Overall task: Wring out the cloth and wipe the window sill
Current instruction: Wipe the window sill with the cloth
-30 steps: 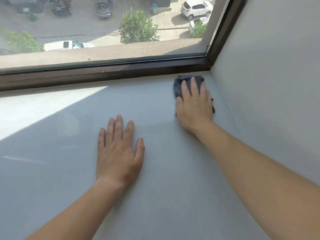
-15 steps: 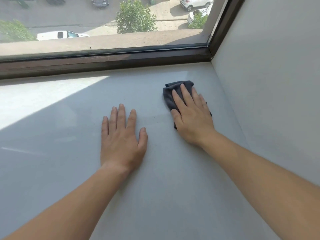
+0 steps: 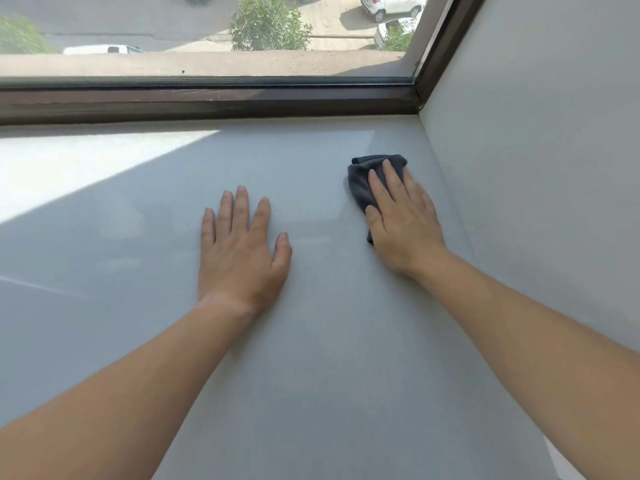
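Both our forearms came in from the near edge over the grey window sill [image 3: 311, 375].

Our left hand [image 3: 242, 247] lay palm down on the sill, fingers straight and slightly spread, gripping nothing. Our right hand [image 3: 403, 223] sat further in and to the right, flat on the dark grey cloth [image 3: 362, 181], with straight fingers pressing it onto the sill. The cloth was bunched and stuck out past the fingertips and on the thumb side. The rest of it was hidden under the palm.

The hands were apart, with a strip of sill between them.

Obstruction on the right: the pale side wall [image 3: 536, 168] met the sill just beside the right hand, so there was little room that way. Beyond the cloth a band of sill ran up to the dark window frame [image 3: 207, 102], which closed the far edge and met the wall in the corner. To the left the sill ran wide open out of view, with a sunlit patch [image 3: 69, 168] at far left.

Through the glass we saw an outer ledge [image 3: 207, 64], then a tree [image 3: 268, 24] and a white car [image 3: 391, 5] on the street below.
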A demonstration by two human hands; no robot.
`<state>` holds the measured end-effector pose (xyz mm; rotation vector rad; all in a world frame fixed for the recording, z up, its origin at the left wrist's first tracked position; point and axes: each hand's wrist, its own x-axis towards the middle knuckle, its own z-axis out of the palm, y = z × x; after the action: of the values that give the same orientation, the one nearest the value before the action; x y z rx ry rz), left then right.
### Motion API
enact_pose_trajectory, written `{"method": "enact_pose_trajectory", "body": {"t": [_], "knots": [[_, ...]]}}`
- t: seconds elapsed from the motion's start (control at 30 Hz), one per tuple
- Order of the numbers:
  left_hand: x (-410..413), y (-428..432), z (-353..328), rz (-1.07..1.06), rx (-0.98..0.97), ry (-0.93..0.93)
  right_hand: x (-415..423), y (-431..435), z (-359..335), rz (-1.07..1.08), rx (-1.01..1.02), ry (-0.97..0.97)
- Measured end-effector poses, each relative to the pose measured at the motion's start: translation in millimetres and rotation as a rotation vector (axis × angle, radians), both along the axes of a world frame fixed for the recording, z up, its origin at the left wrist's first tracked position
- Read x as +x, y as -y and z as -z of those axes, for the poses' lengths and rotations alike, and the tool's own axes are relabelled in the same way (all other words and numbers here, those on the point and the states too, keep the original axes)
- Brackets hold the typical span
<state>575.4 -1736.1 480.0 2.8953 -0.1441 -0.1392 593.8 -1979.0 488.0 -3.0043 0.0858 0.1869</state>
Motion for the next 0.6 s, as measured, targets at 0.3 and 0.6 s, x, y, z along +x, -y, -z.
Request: {"method": "enact_pose_trajectory", "body": {"t": [0.3,0.6], "knots": [[-0.2,0.8,0.1,0.0,-0.028,0.008,-20.0,0.2,2.4,0.195,0.036,0.042],[-3.2,-3.2,-1.0,-0.005,-0.153,0.048,-65.8,-32.3,1.9,0.166,0.039,0.036]]}}
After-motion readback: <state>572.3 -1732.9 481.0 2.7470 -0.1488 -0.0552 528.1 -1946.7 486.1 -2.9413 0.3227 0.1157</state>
